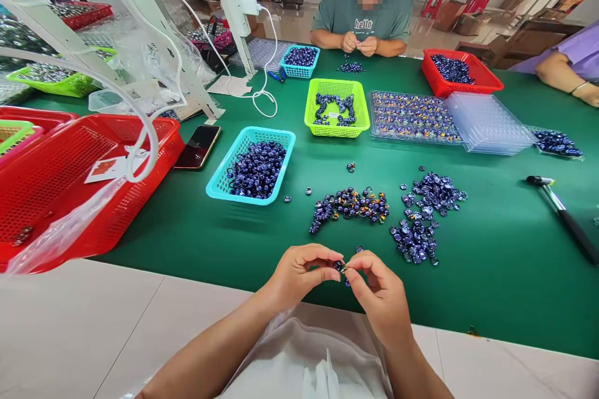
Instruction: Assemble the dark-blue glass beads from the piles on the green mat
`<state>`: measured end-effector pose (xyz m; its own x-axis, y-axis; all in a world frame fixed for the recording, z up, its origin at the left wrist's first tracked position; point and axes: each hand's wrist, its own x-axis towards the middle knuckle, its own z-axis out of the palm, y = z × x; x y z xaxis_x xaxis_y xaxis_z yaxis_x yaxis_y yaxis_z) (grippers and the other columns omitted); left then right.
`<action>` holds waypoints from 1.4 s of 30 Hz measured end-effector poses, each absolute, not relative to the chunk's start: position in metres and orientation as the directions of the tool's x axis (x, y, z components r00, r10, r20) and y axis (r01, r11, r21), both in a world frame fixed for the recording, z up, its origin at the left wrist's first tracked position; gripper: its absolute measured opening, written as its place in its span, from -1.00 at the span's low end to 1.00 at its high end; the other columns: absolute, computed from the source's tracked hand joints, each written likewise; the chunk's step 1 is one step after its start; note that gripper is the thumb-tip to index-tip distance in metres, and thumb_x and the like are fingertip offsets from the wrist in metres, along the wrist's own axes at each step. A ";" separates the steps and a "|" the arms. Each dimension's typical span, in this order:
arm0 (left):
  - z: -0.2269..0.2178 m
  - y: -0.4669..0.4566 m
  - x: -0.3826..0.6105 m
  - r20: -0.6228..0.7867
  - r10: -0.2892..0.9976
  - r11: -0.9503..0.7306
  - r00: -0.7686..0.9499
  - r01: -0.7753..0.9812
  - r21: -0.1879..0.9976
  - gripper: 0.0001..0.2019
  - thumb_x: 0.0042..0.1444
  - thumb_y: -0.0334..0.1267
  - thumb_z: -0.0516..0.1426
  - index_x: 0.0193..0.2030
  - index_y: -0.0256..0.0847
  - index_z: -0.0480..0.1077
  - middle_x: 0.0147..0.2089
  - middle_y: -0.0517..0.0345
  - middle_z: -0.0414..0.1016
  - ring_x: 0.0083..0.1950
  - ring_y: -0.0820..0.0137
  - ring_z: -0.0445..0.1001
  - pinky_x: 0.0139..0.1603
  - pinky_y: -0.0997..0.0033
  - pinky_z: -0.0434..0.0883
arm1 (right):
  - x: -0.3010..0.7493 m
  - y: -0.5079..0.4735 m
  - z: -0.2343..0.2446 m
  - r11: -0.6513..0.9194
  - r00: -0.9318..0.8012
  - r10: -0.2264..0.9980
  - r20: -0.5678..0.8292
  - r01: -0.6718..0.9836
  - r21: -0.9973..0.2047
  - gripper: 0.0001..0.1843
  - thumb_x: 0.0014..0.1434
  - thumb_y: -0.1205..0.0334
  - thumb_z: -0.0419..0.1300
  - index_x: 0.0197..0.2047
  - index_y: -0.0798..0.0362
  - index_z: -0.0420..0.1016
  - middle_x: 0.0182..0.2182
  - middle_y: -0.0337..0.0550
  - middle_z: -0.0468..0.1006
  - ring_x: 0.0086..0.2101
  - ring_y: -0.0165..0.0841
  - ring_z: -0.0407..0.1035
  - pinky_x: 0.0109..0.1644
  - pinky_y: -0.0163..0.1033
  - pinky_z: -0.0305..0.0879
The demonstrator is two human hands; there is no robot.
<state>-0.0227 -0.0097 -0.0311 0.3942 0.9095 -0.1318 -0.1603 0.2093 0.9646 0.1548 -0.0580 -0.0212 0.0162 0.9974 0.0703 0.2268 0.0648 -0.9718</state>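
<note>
Above the near edge of the green table, my left hand [299, 274] pinches a small dark shiny ring-shaped piece [337, 265] between thumb and fingertips. The fingertips of my right hand [381, 293] meet it from the other side, closed on something tiny and pale gold that I cannot make out. A loose dark blue piece [359, 249] lies just beyond my fingers. Farther off is a pile of dark blue pieces mixed with orange ones [350, 204]. To its right are heaps of flat dark blue glossy pieces [416, 240].
A turquoise basket [213, 190] of dark blue pieces stands left, beside a phone [199, 146] and a large red basket [154, 181]. Behind are a green basket [311, 124] and clear trays [491, 121]. A hammer [566, 215] lies right. A co-worker [362, 19] sits opposite.
</note>
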 end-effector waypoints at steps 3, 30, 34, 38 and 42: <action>-0.030 -0.008 -0.024 0.040 0.915 0.003 0.400 -0.105 0.994 -0.80 0.00 -0.35 0.38 -0.19 -0.14 0.65 -0.35 0.11 0.66 -0.32 0.38 0.54 -0.24 0.42 0.47 | 0.152 -0.055 -0.019 -0.036 -0.012 0.999 -0.039 0.184 -0.982 -0.85 0.26 0.21 0.18 -0.36 0.00 0.45 -0.43 -0.27 0.49 -0.36 -0.38 0.38 -0.02 -0.20 0.31; -0.028 -0.013 -0.022 -0.167 0.908 0.162 0.383 0.046 0.986 -0.81 0.06 -0.27 0.32 -0.17 -0.19 0.65 -0.23 0.04 0.69 -0.23 0.31 0.62 -0.17 0.38 0.52 | 0.155 -0.041 -0.021 -0.252 -0.068 0.961 -0.269 0.191 -0.949 -0.76 0.23 0.08 0.22 -0.37 0.03 0.35 -0.48 -0.27 0.44 -0.42 -0.39 0.33 -0.36 -0.32 0.22; -0.021 -0.010 -0.019 -0.353 0.876 0.399 0.327 -0.084 0.913 -0.80 -0.02 -0.25 0.34 -0.24 -0.26 0.62 -0.36 0.08 0.67 -0.33 0.34 0.61 -0.21 0.37 0.56 | 0.160 -0.042 -0.026 -0.192 -0.118 0.971 -0.209 0.140 -0.971 -0.76 0.28 0.02 0.18 -0.28 0.03 0.44 -0.39 -0.21 0.52 -0.35 -0.36 0.42 -0.26 -0.30 0.33; -0.017 -0.007 -0.017 -0.411 0.870 0.459 0.274 -0.141 0.877 -0.79 -0.08 -0.25 0.36 -0.29 -0.31 0.60 -0.42 0.09 0.65 -0.41 0.38 0.58 -0.25 0.37 0.55 | 0.166 -0.050 -0.034 -0.121 -0.052 0.990 -0.130 0.144 -0.982 -0.75 0.33 0.02 0.13 -0.12 0.01 0.49 -0.27 -0.15 0.57 -0.25 -0.31 0.48 -0.15 -0.23 0.40; -0.019 -0.004 -0.014 -0.409 0.870 0.462 0.276 -0.160 0.873 -0.79 -0.12 -0.26 0.36 -0.33 -0.31 0.57 -0.43 0.09 0.62 -0.46 0.42 0.53 -0.37 0.41 0.50 | 0.167 -0.057 -0.039 0.056 -0.032 0.998 0.050 0.272 -0.961 -0.87 0.32 0.16 0.16 -0.13 -0.04 0.50 -0.29 -0.18 0.57 -0.25 -0.31 0.47 -0.06 -0.16 0.38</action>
<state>-0.0140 -0.0044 -0.0187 0.2762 0.8695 -0.4094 -0.1598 0.4616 0.8726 0.1673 -0.0572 -0.0395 -0.0319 0.9983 0.0495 0.2715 0.0563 -0.9608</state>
